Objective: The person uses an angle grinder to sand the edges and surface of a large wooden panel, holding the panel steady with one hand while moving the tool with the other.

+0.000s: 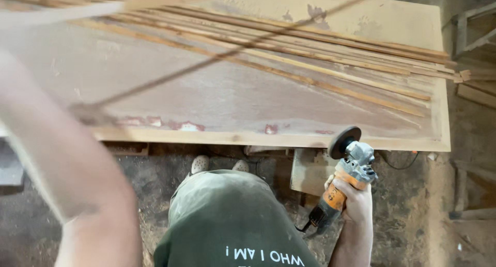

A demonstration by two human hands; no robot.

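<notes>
My right hand (356, 202) grips the orange body of an angle grinder (347, 169). Its grey head and black disc (343, 141) point up at the front edge of a large plywood board (206, 91). The disc sits just below that edge. My left forearm (67, 184) sweeps blurred across the left side, and its hand is past the frame's left edge. A pale, blurred thin wooden strip (155, 1) runs from the top left across the board.
Several long thin wooden strips (310, 60) lie slanted on the board's far right. Below me are my green shirt (227, 220), two pale shoes (199, 163) and a dusty floor. A wooden block (306, 174) stands under the board. Timber frames (475, 34) stand at right.
</notes>
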